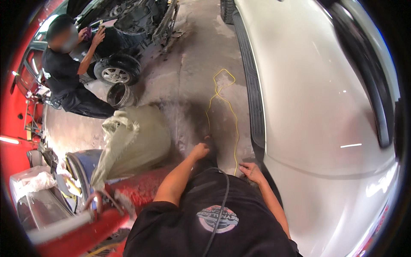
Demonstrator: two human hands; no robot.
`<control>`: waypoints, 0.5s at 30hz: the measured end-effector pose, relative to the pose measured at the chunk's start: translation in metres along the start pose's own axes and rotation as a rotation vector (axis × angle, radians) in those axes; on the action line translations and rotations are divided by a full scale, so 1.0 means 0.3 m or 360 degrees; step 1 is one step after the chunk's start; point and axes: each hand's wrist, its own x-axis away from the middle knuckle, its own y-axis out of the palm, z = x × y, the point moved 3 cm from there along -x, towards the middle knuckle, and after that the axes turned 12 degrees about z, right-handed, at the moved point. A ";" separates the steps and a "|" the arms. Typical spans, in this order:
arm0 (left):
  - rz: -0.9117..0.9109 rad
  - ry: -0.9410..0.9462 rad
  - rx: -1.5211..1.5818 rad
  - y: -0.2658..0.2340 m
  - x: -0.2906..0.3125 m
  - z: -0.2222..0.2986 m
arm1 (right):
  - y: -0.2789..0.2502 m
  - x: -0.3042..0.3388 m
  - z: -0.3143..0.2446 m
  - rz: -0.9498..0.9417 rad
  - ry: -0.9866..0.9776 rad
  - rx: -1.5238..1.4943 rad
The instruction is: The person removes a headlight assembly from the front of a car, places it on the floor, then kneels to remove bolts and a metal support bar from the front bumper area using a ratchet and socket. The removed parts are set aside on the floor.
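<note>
In front of my body, my left hand (200, 150) is closed in a fist around a thin yellow cord (236, 124). The cord runs away from this fist along the floor, makes a narrow crossed loop and comes back toward my waist. Just beyond the fist is a small orange-red spot, too small to name. Beside the returning length of cord is my right hand (252, 172), its fingers loosely bent and apart, with nothing visible in them. My shirt hides where the cord ends.
A pale car body (317, 107) with a black running board (251, 81) stands close on my right. To the left are a stuffed pale sack (147, 132), a bucket (121, 95) and red metalwork (141, 188). Farther off, a person (64, 77) works by a partly stripped dark car (128, 36).
</note>
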 end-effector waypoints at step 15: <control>0.0380 -0.0411 0.0377 -0.816 -0.853 -0.038 | -0.364 -1.300 -0.412 0.0247 0.0335 -0.0079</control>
